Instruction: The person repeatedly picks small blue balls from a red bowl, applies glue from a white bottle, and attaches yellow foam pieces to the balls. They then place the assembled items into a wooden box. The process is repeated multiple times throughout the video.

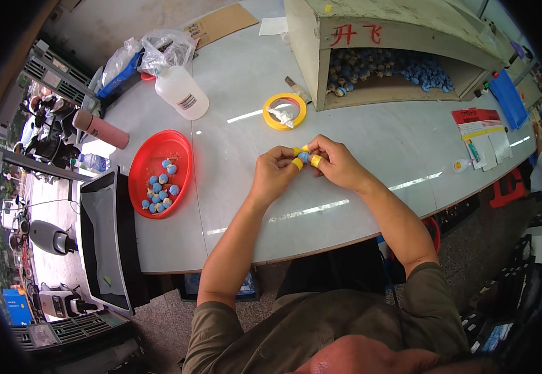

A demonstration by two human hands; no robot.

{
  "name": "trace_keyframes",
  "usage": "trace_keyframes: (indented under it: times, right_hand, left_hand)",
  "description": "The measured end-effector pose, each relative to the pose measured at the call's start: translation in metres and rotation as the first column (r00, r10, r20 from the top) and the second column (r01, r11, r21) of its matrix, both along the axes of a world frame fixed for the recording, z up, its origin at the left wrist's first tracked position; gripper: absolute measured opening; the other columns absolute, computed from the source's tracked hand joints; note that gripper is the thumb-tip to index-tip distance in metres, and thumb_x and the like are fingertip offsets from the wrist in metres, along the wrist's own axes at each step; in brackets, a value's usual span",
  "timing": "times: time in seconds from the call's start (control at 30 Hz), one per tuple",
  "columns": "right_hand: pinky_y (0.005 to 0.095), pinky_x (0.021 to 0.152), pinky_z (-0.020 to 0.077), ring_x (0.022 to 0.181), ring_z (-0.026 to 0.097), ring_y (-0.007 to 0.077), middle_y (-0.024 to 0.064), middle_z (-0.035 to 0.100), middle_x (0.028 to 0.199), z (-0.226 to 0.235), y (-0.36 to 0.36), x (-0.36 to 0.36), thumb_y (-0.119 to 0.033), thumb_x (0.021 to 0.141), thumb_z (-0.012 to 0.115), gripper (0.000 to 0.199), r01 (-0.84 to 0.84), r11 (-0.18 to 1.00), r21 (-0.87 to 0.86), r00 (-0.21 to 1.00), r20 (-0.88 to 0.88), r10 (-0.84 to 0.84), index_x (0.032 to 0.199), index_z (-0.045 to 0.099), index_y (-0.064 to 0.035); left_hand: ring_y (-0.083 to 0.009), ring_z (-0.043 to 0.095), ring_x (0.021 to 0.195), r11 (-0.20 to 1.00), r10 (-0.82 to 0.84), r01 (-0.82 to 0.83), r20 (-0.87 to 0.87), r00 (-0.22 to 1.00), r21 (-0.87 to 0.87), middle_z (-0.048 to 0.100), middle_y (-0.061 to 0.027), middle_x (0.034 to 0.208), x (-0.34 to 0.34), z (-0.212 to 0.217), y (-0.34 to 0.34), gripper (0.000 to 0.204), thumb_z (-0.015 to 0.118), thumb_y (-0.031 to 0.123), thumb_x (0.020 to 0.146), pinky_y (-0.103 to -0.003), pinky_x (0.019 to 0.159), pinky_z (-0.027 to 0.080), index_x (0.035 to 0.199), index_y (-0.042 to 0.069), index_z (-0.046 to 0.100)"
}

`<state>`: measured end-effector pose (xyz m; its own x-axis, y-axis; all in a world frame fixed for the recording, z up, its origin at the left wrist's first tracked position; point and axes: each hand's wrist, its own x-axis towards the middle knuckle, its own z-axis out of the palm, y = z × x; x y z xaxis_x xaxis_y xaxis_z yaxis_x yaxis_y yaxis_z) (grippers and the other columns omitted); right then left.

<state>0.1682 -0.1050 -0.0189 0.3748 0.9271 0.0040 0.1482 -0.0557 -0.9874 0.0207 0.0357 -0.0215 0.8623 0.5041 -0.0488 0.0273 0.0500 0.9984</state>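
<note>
Above the table's middle, my left hand (272, 173) and my right hand (341, 167) meet fingertip to fingertip. Yellow tape or caps wrap the thumb and index fingertip of each. Pinched between them is a small blue rounded piece (303, 158), its exact kind too small to make out. Both hands are closed on it, and the fingers hide part of it. Left of my hands, a red round tray (183, 163) carries several small blue balls with pale beige parts (159, 187). A roll of yellow tape (268, 116) with crumpled white paper in it lies just beyond my hands.
An open-fronted box (305, 50) at the back holds heaps of similar blue pieces (408, 68). Back left are a white plastic jug (180, 93) and a pink bottle (101, 128). A black bin (121, 237) stands at the table's left edge; papers (480, 134) lie at right.
</note>
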Motion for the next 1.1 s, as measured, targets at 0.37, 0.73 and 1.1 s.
trace_keyframes:
  times: [0.37, 0.73, 1.1]
  right_hand:
    - [0.0286, 0.06, 0.049, 0.067, 0.057, 0.0111, 0.0091, 0.067, 0.087, 0.002, -0.001, -0.005, 0.007, 0.097, 0.054, 0.013, 0.03, 0.998, 0.05, 0.998, 0.052, -0.033, 0.11, 0.056, 0.002]
    - [0.0253, 0.059, 0.0491, 0.067, 0.058, 0.0073, 0.0038, 0.065, 0.085, 0.009, -0.001, -0.002, 0.001, 0.098, 0.055, 0.015, 0.03, 1.0, 0.007, 0.999, -0.028, -0.03, 0.112, 0.06, 0.0025]
    - [0.0247, 0.059, 0.0528, 0.069, 0.061, 0.0078, 0.0045, 0.066, 0.089, 0.019, -0.003, 0.005, -0.005, 0.096, 0.058, 0.019, -0.018, 0.996, -0.087, 0.984, -0.181, 0.002, 0.114, 0.063, 0.0012]
  left_hand:
    - [-0.0175, 0.073, 0.098, 0.999, 0.021, -0.021, 0.007, 1.0, 0.026, 0.073, -0.0164, 0.104, -0.001, -0.001, -0.004, 0.018, 0.066, -0.004, 0.092, -0.027, 0.085, 0.059, 0.108, -0.012, 0.063]
    - [-0.0193, 0.075, 0.09, 0.985, 0.022, -0.026, -0.026, 0.999, -0.173, 0.073, -0.0159, 0.101, 0.001, 0.007, -0.005, 0.018, 0.062, 0.002, 0.098, -0.029, 0.081, 0.062, 0.112, -0.009, 0.062]
    - [-0.0218, 0.075, 0.093, 0.985, -0.035, 0.022, -0.076, 0.997, -0.172, 0.073, -0.0166, 0.105, 0.0, 0.011, -0.002, 0.023, 0.062, 0.006, 0.099, -0.03, 0.079, 0.062, 0.115, -0.01, 0.062]
